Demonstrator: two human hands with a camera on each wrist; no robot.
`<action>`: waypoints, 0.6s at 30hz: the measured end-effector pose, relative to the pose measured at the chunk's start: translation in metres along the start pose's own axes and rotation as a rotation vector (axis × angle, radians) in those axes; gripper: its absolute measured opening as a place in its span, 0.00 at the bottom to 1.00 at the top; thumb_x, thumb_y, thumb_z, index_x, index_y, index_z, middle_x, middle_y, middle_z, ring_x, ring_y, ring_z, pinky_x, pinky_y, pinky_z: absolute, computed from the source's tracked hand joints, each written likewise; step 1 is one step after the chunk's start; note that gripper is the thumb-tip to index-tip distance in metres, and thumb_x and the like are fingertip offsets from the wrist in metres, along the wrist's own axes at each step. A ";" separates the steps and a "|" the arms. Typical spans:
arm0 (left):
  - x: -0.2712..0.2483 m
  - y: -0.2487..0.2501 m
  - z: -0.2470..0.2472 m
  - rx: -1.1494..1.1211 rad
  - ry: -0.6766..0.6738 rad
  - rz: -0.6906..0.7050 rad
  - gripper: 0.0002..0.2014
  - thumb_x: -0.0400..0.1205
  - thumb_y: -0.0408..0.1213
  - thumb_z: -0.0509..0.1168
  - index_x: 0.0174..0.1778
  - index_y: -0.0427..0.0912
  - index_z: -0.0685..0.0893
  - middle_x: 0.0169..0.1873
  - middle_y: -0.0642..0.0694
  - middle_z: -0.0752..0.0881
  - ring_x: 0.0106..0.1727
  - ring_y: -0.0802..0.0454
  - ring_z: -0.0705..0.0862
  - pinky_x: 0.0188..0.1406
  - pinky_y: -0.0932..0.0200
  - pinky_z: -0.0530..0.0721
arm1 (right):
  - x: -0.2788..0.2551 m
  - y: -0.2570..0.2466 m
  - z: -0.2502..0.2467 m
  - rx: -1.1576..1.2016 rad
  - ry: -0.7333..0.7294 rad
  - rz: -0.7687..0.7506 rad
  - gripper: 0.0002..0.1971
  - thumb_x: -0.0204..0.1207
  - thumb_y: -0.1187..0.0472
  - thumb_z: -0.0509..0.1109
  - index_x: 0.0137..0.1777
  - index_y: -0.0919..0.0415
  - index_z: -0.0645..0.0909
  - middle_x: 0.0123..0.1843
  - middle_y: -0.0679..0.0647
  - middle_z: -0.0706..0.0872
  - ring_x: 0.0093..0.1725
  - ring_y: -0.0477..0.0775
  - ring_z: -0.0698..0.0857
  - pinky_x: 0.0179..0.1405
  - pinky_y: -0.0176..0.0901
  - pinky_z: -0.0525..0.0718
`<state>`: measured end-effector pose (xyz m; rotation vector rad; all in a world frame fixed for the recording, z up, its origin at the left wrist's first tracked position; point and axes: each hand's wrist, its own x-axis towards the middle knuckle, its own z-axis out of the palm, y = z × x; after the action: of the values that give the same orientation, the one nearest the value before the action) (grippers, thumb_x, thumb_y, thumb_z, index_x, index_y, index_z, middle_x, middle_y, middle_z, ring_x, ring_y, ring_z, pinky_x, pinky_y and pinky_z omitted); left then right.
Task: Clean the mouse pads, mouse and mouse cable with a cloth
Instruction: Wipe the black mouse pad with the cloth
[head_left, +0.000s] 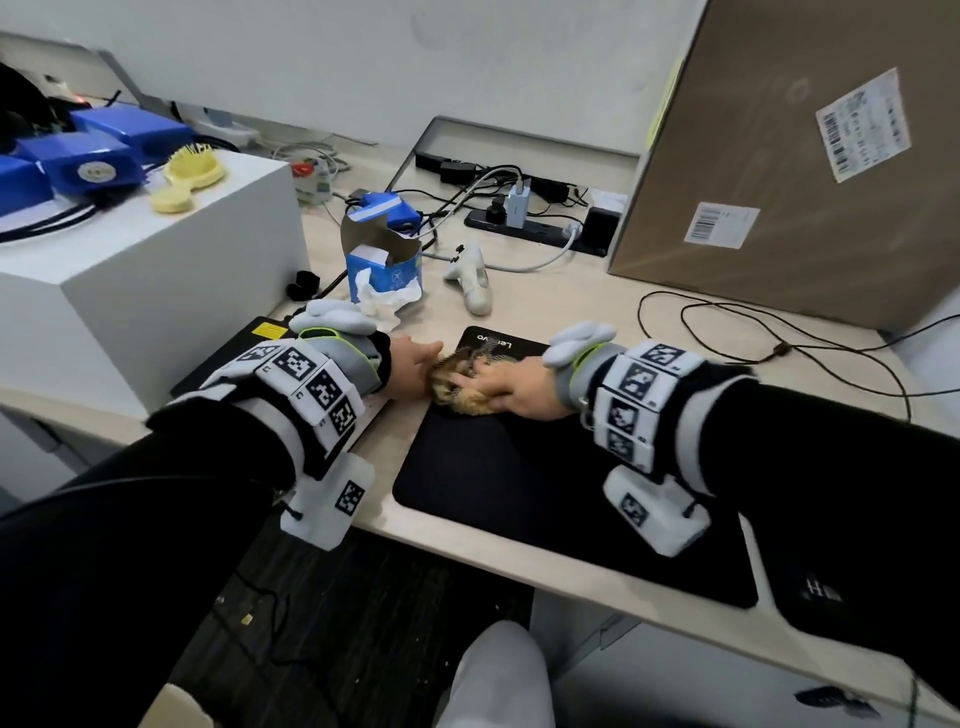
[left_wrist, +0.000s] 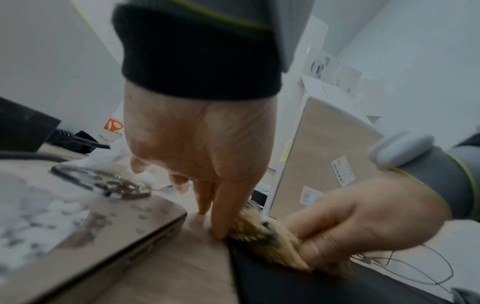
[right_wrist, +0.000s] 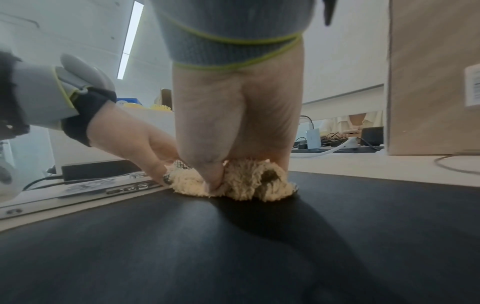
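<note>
The left hand, fingers straight, pins the left edge of the black Lenovo mouse pad to the table. The right hand clutches the bunched tan cloth against the pad's far-left corner. Risk: the pad may shift or curl if the pinning pressure eases; no mouse is visible, and its cable cannot be identified among the loose wires.

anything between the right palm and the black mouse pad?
Yes, the fluffy yellow cloth. The right hand presses it, bunched, onto the mouse pad; the right wrist view shows this best. The left hand touches the cloth's edge.
</note>
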<state>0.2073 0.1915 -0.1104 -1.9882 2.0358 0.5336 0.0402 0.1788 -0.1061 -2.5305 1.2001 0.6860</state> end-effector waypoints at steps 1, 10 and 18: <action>0.001 0.000 -0.001 0.009 0.007 0.011 0.35 0.83 0.48 0.60 0.84 0.55 0.50 0.84 0.42 0.54 0.84 0.44 0.56 0.82 0.56 0.58 | -0.008 0.007 0.003 0.012 -0.016 0.014 0.28 0.86 0.60 0.52 0.83 0.50 0.47 0.86 0.60 0.47 0.85 0.58 0.50 0.82 0.45 0.46; 0.015 0.004 -0.006 0.071 -0.053 0.064 0.53 0.71 0.55 0.73 0.84 0.50 0.45 0.82 0.49 0.60 0.82 0.46 0.61 0.81 0.51 0.63 | -0.028 0.022 0.000 -0.064 -0.117 0.110 0.28 0.86 0.58 0.50 0.81 0.38 0.45 0.86 0.49 0.46 0.84 0.56 0.56 0.82 0.43 0.53; 0.023 0.005 0.001 0.097 -0.019 0.081 0.54 0.70 0.55 0.74 0.84 0.50 0.45 0.81 0.43 0.64 0.81 0.44 0.64 0.79 0.50 0.66 | 0.036 0.013 -0.041 -0.115 -0.021 0.157 0.28 0.85 0.62 0.52 0.83 0.59 0.50 0.84 0.61 0.56 0.82 0.61 0.59 0.78 0.46 0.57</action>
<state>0.2016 0.1710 -0.1211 -1.8461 2.0968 0.4585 0.0625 0.1299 -0.0896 -2.5322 1.4007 0.8387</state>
